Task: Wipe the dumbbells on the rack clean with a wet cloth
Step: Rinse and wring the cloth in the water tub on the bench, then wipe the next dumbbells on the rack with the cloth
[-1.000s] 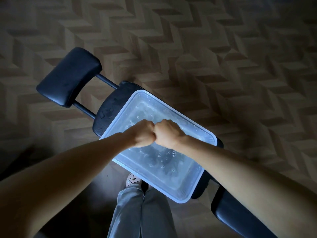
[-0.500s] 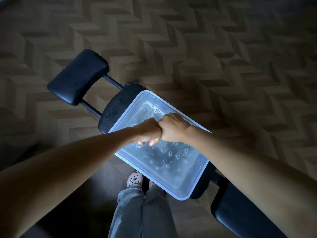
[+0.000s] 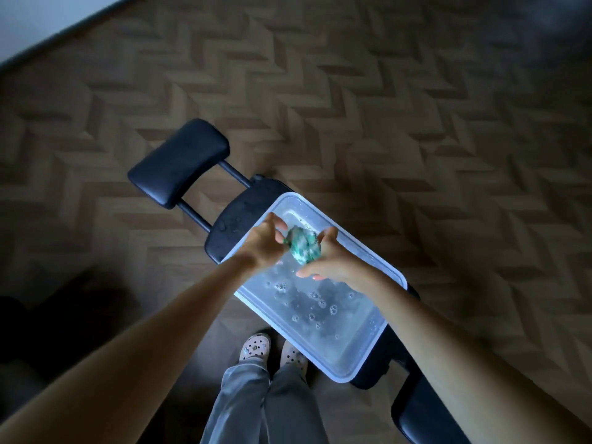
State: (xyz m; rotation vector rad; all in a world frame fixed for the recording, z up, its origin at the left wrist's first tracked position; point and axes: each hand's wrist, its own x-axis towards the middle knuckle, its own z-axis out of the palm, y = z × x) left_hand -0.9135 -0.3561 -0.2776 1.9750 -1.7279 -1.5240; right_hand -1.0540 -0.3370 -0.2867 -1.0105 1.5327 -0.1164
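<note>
Right hand [image 3: 334, 262] grips cloth [image 3: 302, 249] above tub [image 3: 340, 378]

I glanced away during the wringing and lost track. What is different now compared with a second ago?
The two fists that were pressed together over the tub have parted and loosened. The left hand has spread its fingers, and the right hand cups a balled green cloth that was hidden before. The tub stays on the black bench, with bubbly water in it.
</note>
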